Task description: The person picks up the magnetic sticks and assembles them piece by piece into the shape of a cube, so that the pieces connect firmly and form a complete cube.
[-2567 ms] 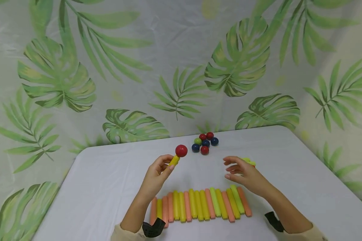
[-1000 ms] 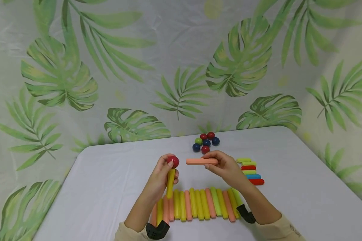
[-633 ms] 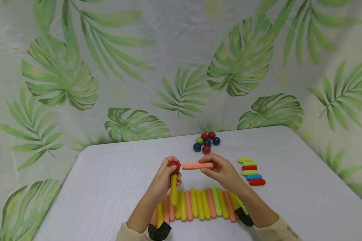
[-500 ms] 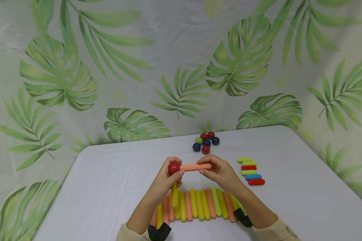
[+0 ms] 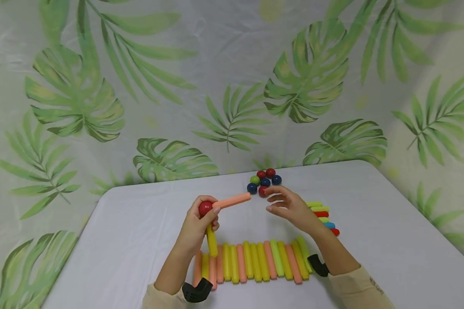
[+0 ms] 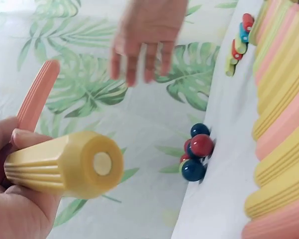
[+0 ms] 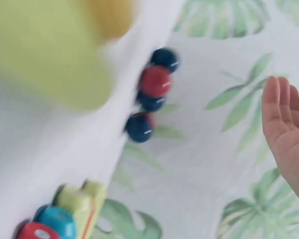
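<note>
My left hand [image 5: 193, 221] grips a red ball [image 5: 206, 208] over the table, thumb and fingers curled round it. From this ball a yellow building stick [image 5: 212, 242] hangs down and a salmon building stick [image 5: 233, 200] juts out to the right, its far end free. The left wrist view shows a round pale disc set in the end of the yellow stick [image 6: 64, 164]; the red ball is mostly hidden by the fingers there. My right hand [image 5: 294, 210] hovers apart from the salmon stick's tip, fingers spread and holding nothing.
A row of salmon, yellow and lime sticks [image 5: 257, 262] lies along the near side of the white table [image 5: 139, 240]. Several red, blue and green balls [image 5: 265, 182] cluster at the back. Short coloured sticks [image 5: 321, 213] lie at the right, partly behind the right forearm.
The right hand brought a salmon stick to the red ball, then let go and drew back right. The stick now stays on the ball, which the left hand has shifted left.
</note>
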Tool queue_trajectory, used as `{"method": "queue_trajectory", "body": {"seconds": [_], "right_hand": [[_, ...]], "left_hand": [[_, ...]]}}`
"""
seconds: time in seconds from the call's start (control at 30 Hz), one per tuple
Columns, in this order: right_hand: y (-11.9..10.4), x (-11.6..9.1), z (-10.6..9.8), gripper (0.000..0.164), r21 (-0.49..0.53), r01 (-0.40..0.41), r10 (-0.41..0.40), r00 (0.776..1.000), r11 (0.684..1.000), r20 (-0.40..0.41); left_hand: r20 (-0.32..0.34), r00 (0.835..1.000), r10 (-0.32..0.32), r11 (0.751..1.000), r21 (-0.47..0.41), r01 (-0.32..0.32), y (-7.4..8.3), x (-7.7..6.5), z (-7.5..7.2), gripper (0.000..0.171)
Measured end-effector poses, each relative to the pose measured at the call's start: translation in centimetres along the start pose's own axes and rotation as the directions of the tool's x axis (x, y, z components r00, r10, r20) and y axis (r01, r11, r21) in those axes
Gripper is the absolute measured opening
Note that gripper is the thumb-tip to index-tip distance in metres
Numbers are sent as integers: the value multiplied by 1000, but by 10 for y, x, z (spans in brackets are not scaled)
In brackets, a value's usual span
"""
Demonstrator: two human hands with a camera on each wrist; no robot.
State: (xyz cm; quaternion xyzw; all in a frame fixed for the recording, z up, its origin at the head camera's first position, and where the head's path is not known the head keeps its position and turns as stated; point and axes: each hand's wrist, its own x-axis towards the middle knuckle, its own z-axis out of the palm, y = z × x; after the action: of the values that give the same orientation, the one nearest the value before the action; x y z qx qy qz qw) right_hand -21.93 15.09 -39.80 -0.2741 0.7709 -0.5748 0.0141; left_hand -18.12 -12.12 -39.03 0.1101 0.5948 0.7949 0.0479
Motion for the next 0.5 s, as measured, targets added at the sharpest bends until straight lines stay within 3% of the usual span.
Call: {"method": "queue_trajectory", "body": {"seconds": [0.1,0.23,0.5], "right_hand": [[19,15,-11,44,-77,-63,64,998,995,1],[42,33,-19,48,-218,-119,130,991,969,37],[72,60,-21,47,-456,-113,196,971,883,140]], "left_hand": [[-70,996,53,996,-64,-57,5,1,-6,24],[-144,987,66,989,-122,-84,9,0,-11,21],[-165,985,40,989,-136,-63,10,2,-11,20]]}}
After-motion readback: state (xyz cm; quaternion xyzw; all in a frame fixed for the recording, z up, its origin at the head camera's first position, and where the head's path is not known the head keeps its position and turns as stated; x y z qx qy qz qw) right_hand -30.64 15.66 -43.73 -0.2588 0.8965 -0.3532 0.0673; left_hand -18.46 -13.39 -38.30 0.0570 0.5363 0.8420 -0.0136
